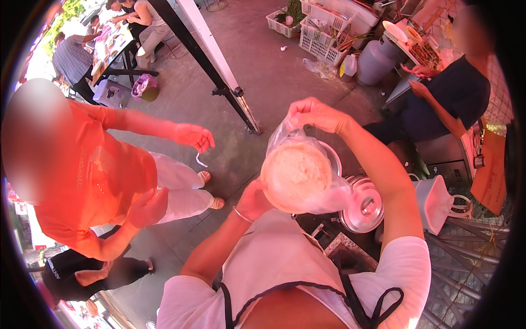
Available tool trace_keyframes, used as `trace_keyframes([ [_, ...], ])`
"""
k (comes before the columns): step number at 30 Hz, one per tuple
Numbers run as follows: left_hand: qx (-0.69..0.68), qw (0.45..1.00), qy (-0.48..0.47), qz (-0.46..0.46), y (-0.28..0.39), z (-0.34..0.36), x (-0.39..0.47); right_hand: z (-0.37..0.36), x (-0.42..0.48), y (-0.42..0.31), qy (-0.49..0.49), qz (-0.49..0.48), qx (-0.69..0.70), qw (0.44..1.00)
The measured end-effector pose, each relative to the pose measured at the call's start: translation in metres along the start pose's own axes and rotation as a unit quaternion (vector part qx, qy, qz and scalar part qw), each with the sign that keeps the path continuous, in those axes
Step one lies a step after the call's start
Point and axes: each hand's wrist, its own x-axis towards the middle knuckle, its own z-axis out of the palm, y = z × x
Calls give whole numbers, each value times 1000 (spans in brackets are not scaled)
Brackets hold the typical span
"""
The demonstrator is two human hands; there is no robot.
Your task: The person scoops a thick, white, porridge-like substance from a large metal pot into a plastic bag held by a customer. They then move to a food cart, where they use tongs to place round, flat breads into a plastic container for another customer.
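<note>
A see-through plastic bag (339,194) hangs in front of my chest, around a round, pale mass of food (298,174). Whether a bowl sits inside the bag cannot be told. My right hand (316,117) pinches the gathered top of the bag. Lower down, my left hand (252,200) supports the left side of the bagged food; some of its fingers are hidden underneath. Just right of the bag lies a round metal lid (361,205) with a knob. Part of a metal rim (332,156) shows behind the bag.
A person in an orange shirt (111,168) stands close on my left, one hand extended. Another in dark clothing (448,94) is at a food table on the right. A slanted post (213,70) meets the floor ahead. White crates (322,45) and a gas cylinder (374,61) stand beyond.
</note>
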Motion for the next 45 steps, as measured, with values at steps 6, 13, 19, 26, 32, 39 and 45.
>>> trace_keyframes([
  [6,-46,997,23,55,-10,-19,-20,35,-40,-65,-85,-36,-53,994],
  [13,-106,986,12,125,-6,-13,-49,75,-76,-95,-195,-204,-452,846],
  [19,-104,980,1,173,-2,-37,-84,116,-61,-104,-217,-232,-617,720],
  [26,-150,972,-82,160,7,-29,-96,163,-17,-109,-174,-144,-373,900],
  [32,-185,967,-121,128,27,-36,-107,215,31,-116,-196,-163,-333,908],
  [39,-176,967,-121,138,42,-69,-143,256,74,-131,-222,-44,-184,957],
  [45,25,963,-1,270,33,-153,-164,308,101,-165,-261,-94,-296,914],
])
